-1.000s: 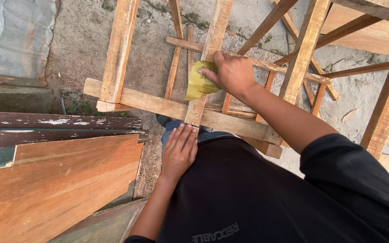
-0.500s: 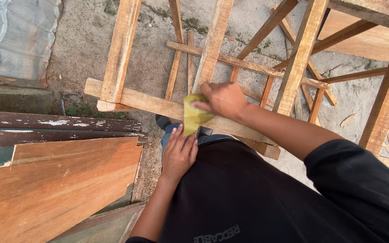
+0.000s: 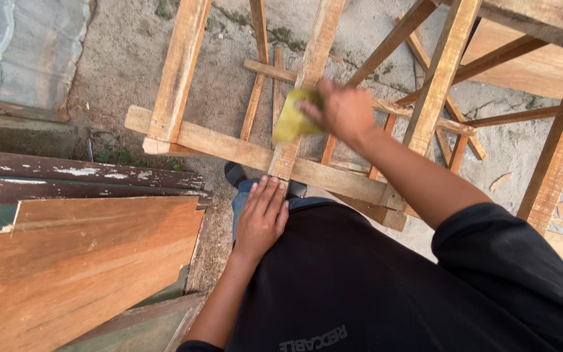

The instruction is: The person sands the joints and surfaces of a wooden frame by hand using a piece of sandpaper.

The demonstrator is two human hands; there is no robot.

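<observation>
2 hands work at a bare wooden frame (image 3: 242, 153): the right hand (image 3: 343, 111) has its fingers (image 3: 314, 117) closed around a folded yellow-green sanding sheet (image 3: 292, 119), pressing it onto the frame's upright middle rail (image 3: 307, 72), while the left hand (image 3: 260, 218) lies flat with fingers (image 3: 270, 192) spread open on the person's thigh, fingertips just at the rail's lower end. Around them stand more wooden frames (image 3: 555, 130) on the concrete floor (image 3: 118, 58), with reddish boards (image 3: 79, 261) stacked at the left.
</observation>
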